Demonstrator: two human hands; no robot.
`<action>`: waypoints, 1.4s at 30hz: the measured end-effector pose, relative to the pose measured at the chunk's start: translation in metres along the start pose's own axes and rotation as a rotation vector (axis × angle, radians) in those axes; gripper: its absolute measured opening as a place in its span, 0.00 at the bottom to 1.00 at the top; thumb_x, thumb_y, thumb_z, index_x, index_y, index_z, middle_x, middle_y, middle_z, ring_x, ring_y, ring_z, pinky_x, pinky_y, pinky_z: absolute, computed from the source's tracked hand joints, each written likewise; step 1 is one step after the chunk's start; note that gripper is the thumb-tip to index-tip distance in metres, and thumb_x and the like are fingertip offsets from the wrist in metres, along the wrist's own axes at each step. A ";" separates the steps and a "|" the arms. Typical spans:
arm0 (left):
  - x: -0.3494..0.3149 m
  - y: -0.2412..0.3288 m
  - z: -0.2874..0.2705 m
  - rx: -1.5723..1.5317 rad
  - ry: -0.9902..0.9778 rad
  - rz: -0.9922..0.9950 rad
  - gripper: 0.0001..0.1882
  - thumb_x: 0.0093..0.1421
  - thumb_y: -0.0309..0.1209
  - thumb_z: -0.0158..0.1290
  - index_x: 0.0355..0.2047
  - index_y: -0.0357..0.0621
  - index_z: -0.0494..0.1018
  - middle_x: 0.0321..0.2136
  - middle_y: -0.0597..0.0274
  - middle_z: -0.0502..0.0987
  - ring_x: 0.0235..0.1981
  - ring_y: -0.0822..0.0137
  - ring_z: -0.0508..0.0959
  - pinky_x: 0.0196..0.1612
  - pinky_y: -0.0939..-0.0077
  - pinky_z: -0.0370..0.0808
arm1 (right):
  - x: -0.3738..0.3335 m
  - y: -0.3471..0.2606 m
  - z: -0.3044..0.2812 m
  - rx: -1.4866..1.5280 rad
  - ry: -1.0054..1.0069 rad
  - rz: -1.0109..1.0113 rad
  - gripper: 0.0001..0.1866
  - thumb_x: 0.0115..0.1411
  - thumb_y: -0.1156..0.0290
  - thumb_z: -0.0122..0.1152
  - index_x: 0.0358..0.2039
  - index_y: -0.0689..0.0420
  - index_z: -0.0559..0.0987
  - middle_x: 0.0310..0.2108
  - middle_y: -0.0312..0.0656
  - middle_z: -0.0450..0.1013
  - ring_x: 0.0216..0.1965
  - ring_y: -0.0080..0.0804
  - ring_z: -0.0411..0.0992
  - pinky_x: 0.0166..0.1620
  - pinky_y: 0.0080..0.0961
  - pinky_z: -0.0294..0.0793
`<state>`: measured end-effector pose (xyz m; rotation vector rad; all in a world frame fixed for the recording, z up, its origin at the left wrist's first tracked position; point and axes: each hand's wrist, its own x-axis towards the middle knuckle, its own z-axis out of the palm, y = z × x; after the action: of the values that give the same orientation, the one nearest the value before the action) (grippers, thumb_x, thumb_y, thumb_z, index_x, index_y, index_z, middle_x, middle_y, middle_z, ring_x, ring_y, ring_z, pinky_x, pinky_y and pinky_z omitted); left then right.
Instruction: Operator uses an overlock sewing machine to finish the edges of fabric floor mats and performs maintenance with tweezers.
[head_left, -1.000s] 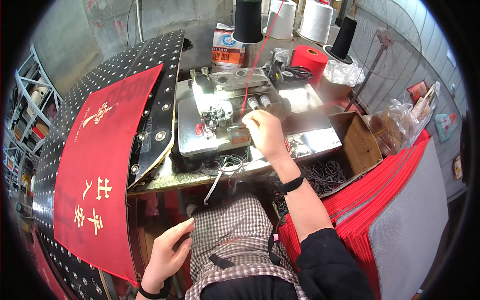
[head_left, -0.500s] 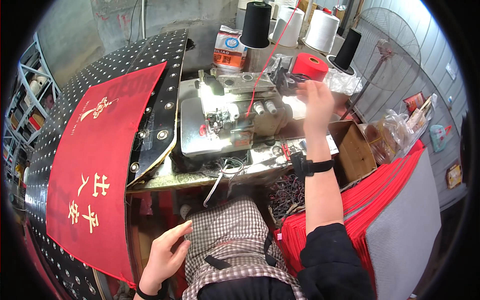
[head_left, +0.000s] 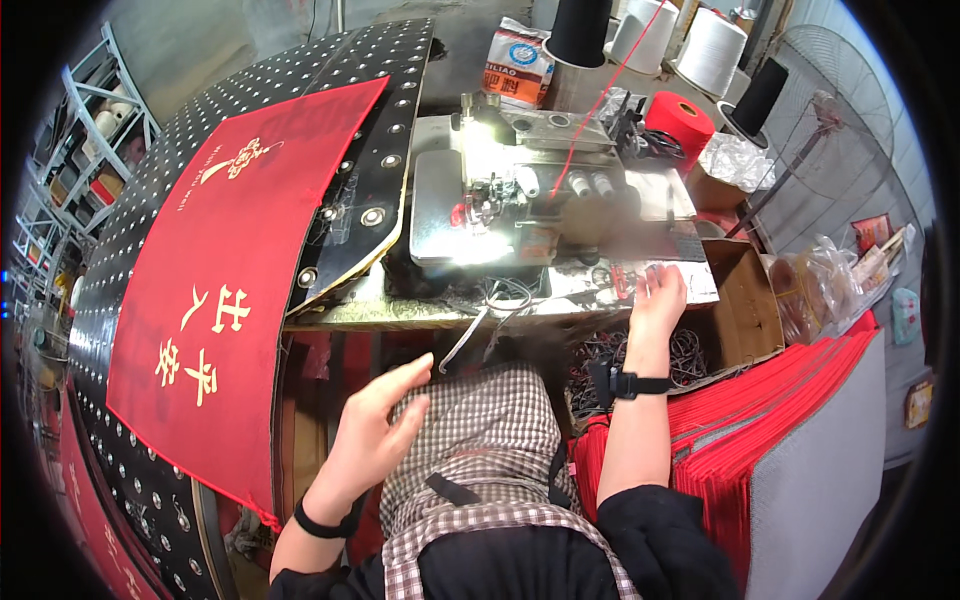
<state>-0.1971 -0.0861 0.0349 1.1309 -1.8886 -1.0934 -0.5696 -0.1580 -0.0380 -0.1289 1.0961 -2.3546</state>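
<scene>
My right hand [head_left: 658, 300] hovers over the front right of the sewing table, fingers slightly curled and apart, with nothing visible in them. Just left of its fingertips lies a small red-handled tool [head_left: 622, 282]. Above my checked apron [head_left: 470, 430], my left hand [head_left: 385, 420] is raised with thumb and fingers apart, holding nothing. A sewing machine [head_left: 560, 150] with its lamp lit stands ahead, a red thread [head_left: 600, 100] running down to it. To the left, a red mat [head_left: 250, 260] with gold lettering lies on the black studded table [head_left: 375, 180].
Thread cones, including a red one [head_left: 680, 125], stand behind the machine. At right are a cardboard box [head_left: 745, 300], a stack of red-edged grey mats [head_left: 820, 470] and a fan [head_left: 825, 110]. Dark thread scraps [head_left: 685, 360] fill a container below the table edge.
My right hand has come down from beside the red cone to the table's front edge. My left hand has risen slightly and moved right. The view has shifted.
</scene>
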 end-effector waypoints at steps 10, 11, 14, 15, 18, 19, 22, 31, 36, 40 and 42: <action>0.123 -0.015 -0.002 0.350 0.414 0.267 0.19 0.56 0.25 0.54 0.47 0.33 0.70 0.38 0.53 0.75 0.41 0.63 0.76 0.47 0.72 0.71 | -0.098 0.052 0.019 -0.712 -0.780 -0.121 0.11 0.61 0.78 0.49 0.43 0.64 0.76 0.36 0.43 0.75 0.34 0.25 0.73 0.41 0.20 0.72; 0.133 -0.035 0.000 0.454 0.427 0.318 0.21 0.53 0.28 0.57 0.48 0.34 0.70 0.39 0.52 0.75 0.42 0.59 0.75 0.48 0.68 0.71 | -0.104 0.064 0.024 -0.776 -0.872 -0.151 0.13 0.60 0.81 0.47 0.44 0.65 0.75 0.39 0.46 0.75 0.38 0.28 0.74 0.46 0.23 0.73; 0.148 -0.062 0.025 0.787 0.296 0.344 0.32 0.44 0.38 0.63 0.48 0.39 0.68 0.45 0.51 0.70 0.51 0.51 0.66 0.59 0.57 0.59 | -0.111 0.089 0.026 -0.726 -0.901 -0.184 0.15 0.58 0.82 0.47 0.46 0.65 0.74 0.40 0.47 0.74 0.40 0.31 0.73 0.46 0.24 0.72; 0.151 -0.077 0.036 0.915 0.378 0.319 0.32 0.43 0.38 0.63 0.47 0.42 0.67 0.46 0.52 0.67 0.51 0.52 0.64 0.61 0.53 0.54 | -0.112 0.091 0.029 -0.714 -0.883 -0.181 0.16 0.57 0.83 0.46 0.46 0.65 0.74 0.41 0.47 0.73 0.41 0.32 0.73 0.47 0.25 0.71; 0.164 -0.087 0.050 0.887 0.413 0.277 0.30 0.40 0.41 0.63 0.42 0.44 0.67 0.43 0.54 0.65 0.52 0.54 0.62 0.62 0.46 0.50 | -0.109 0.087 0.024 -0.709 -0.830 -0.164 0.16 0.57 0.84 0.44 0.46 0.65 0.74 0.41 0.47 0.73 0.42 0.32 0.73 0.48 0.25 0.71; 0.165 -0.088 0.053 0.890 0.411 0.275 0.30 0.40 0.41 0.63 0.42 0.44 0.67 0.43 0.54 0.65 0.52 0.54 0.62 0.62 0.46 0.50 | -0.107 0.083 0.021 -0.714 -0.806 -0.147 0.16 0.57 0.85 0.44 0.46 0.65 0.74 0.41 0.47 0.73 0.41 0.32 0.73 0.47 0.25 0.72; 0.169 -0.086 0.061 0.832 0.451 0.249 0.30 0.38 0.39 0.63 0.42 0.43 0.67 0.42 0.56 0.64 0.51 0.53 0.62 0.62 0.44 0.49 | -0.101 0.074 0.017 -0.744 -0.741 -0.181 0.15 0.59 0.85 0.43 0.43 0.65 0.75 0.39 0.46 0.74 0.38 0.29 0.74 0.44 0.23 0.73; 0.167 -0.083 0.043 0.910 0.346 0.237 0.32 0.42 0.37 0.61 0.47 0.41 0.63 0.44 0.52 0.63 0.52 0.53 0.61 0.64 0.45 0.46 | -0.085 0.064 0.006 -0.699 -0.687 -0.210 0.13 0.59 0.85 0.45 0.41 0.65 0.76 0.37 0.43 0.74 0.37 0.27 0.73 0.43 0.21 0.73; 0.152 -0.080 -0.004 1.303 0.229 0.240 0.39 0.45 0.39 0.62 0.55 0.42 0.60 0.51 0.52 0.62 0.56 0.54 0.61 0.63 0.53 0.52 | -0.090 0.061 0.020 -0.725 -0.707 -0.283 0.13 0.59 0.85 0.45 0.41 0.65 0.76 0.37 0.43 0.74 0.38 0.28 0.73 0.43 0.21 0.72; 0.147 -0.097 -0.051 1.324 0.155 0.208 0.30 0.50 0.27 0.53 0.56 0.36 0.61 0.50 0.43 0.68 0.52 0.49 0.69 0.53 0.62 0.69 | -0.123 0.073 0.042 -0.869 -1.094 -0.497 0.19 0.51 0.84 0.50 0.46 0.65 0.73 0.42 0.52 0.72 0.45 0.45 0.71 0.51 0.31 0.70; 0.151 -0.103 -0.059 1.429 0.061 0.304 0.28 0.51 0.30 0.52 0.53 0.33 0.64 0.45 0.38 0.72 0.46 0.50 0.76 0.44 0.66 0.76 | -0.146 0.090 0.061 -0.978 -1.250 -0.743 0.26 0.50 0.83 0.50 0.53 0.70 0.67 0.51 0.58 0.66 0.53 0.52 0.65 0.58 0.37 0.63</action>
<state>-0.1719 -0.2701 -0.0144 1.3820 -2.6369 0.6684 -0.3888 -0.1734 -0.0436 -2.2487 1.4046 -1.3244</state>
